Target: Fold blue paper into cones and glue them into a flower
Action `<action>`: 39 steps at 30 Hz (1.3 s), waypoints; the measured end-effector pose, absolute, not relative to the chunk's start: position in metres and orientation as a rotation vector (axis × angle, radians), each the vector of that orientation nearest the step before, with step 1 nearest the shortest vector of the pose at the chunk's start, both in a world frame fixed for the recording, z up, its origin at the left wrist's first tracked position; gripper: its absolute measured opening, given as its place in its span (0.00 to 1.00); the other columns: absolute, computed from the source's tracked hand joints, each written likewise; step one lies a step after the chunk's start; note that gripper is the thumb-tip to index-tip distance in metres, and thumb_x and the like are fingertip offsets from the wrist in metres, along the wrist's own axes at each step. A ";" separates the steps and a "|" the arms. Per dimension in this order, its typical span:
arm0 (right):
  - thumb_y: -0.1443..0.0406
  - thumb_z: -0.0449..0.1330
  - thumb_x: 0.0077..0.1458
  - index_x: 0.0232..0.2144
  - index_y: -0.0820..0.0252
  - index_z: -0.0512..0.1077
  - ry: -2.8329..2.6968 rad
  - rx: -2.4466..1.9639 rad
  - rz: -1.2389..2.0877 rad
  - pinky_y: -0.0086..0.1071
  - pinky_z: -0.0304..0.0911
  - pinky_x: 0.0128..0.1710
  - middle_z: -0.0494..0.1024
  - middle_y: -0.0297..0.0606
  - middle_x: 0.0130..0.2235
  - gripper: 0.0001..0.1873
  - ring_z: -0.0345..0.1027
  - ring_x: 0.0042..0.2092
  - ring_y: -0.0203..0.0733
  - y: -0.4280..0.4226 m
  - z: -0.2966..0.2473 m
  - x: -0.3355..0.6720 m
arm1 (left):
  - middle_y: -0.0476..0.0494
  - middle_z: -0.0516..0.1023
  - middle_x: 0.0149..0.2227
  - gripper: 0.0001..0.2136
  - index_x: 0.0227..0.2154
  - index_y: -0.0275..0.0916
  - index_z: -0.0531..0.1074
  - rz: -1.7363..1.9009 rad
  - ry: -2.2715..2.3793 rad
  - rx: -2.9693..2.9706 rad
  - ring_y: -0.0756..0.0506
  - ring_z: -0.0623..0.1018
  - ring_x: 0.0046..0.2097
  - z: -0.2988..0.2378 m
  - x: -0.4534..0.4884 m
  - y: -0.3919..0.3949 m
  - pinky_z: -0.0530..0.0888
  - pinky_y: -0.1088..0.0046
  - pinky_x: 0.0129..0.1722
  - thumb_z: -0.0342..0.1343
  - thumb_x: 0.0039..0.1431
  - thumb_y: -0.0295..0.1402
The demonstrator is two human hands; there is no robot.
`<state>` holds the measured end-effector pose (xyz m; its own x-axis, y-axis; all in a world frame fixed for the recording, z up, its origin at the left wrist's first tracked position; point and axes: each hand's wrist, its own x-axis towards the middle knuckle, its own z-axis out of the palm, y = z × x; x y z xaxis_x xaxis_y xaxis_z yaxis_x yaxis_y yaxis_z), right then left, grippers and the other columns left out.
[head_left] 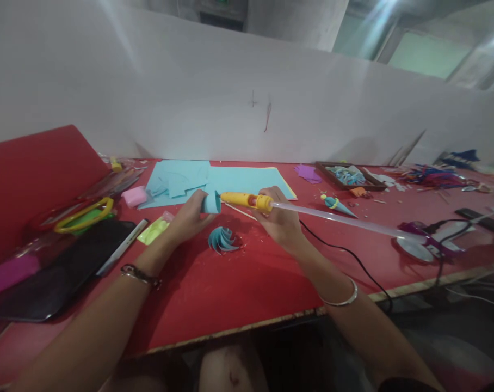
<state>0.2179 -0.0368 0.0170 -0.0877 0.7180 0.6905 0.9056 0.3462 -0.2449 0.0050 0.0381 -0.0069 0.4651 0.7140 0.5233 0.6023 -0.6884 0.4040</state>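
My left hand (193, 218) is closed around a short rolled tube of light blue paper (211, 202). In my right hand (282, 218) is a yellow glue gun (239, 199), its nozzle at the open end of the paper tube; whether the two touch is unclear. A long translucent glue stick (345, 218) sticks out of the gun's back toward the right. Below my hands, a swirl of curled blue paper strips (222, 239) rests on the red tabletop (214, 294).
Blue paper sheets (242, 179) lie behind my hands. At left are a black tablet-like slab (67, 277), a marker (122, 247) and yellow-handled scissors (86, 215). To the right are a blue paper cone (339, 206), a brown tray (373, 182) and a black cable (353, 256).
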 end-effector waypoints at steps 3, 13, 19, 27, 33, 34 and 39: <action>0.63 0.54 0.51 0.31 0.60 0.62 -1.844 -1.433 -0.326 0.28 0.53 0.26 0.67 0.38 0.33 0.06 0.61 0.32 0.36 -0.036 0.017 0.219 | 0.48 0.64 0.30 0.09 0.32 0.40 0.57 0.992 1.151 2.548 0.49 0.65 0.30 -0.008 0.002 0.040 0.63 0.72 0.29 0.52 0.49 0.32; 0.63 0.52 0.52 0.30 0.60 0.63 -1.853 -1.480 -0.308 0.28 0.52 0.26 0.65 0.37 0.32 0.06 0.59 0.31 0.36 -0.037 0.018 0.220 | 0.46 0.68 0.28 0.07 0.28 0.38 0.62 0.951 1.331 2.653 0.48 0.68 0.30 -0.005 0.001 0.041 0.63 0.73 0.29 0.54 0.49 0.34; 0.62 0.52 0.52 0.31 0.60 0.63 -1.892 -1.462 -0.283 0.28 0.53 0.27 0.66 0.38 0.33 0.07 0.60 0.32 0.36 -0.036 0.018 0.221 | 0.47 0.71 0.25 0.10 0.25 0.39 0.67 0.853 1.452 2.681 0.47 0.69 0.27 0.000 -0.001 0.037 0.60 0.74 0.26 0.49 0.53 0.40; 0.62 0.53 0.52 0.30 0.61 0.63 -1.893 -1.443 -0.248 0.28 0.54 0.29 0.66 0.37 0.31 0.07 0.60 0.34 0.37 -0.034 0.016 0.220 | 0.47 0.73 0.23 0.12 0.31 0.41 0.70 0.822 1.736 2.581 0.47 0.71 0.24 0.000 0.000 0.035 0.56 0.74 0.22 0.50 0.51 0.43; 0.62 0.54 0.51 0.29 0.61 0.63 -1.837 -1.411 -0.201 0.28 0.55 0.29 0.65 0.37 0.32 0.08 0.61 0.32 0.36 -0.034 0.015 0.219 | 0.45 0.73 0.30 0.14 0.40 0.38 0.68 0.990 1.514 2.629 0.47 0.71 0.29 -0.001 0.000 0.038 0.63 0.74 0.28 0.50 0.53 0.40; 0.62 0.54 0.51 0.29 0.61 0.63 -1.824 -1.407 -0.192 0.28 0.56 0.28 0.66 0.36 0.31 0.07 0.61 0.32 0.36 -0.034 0.014 0.219 | 0.44 0.73 0.31 0.14 0.41 0.38 0.67 1.012 1.487 2.629 0.47 0.71 0.30 -0.002 0.000 0.038 0.64 0.74 0.29 0.50 0.53 0.39; 0.61 0.56 0.48 0.30 0.60 0.64 -1.729 -1.408 -0.124 0.28 0.57 0.27 0.67 0.35 0.31 0.08 0.62 0.30 0.35 -0.031 0.012 0.218 | 0.44 0.70 0.29 0.12 0.37 0.35 0.65 1.068 1.375 2.618 0.47 0.70 0.31 -0.007 0.001 0.042 0.65 0.73 0.30 0.52 0.51 0.37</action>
<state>0.2177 -0.0309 0.0116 0.0272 0.7444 0.6672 0.8321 0.3530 -0.4278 0.0013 0.0417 -0.0068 0.3868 0.7276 0.5666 0.7293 -0.6174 0.2949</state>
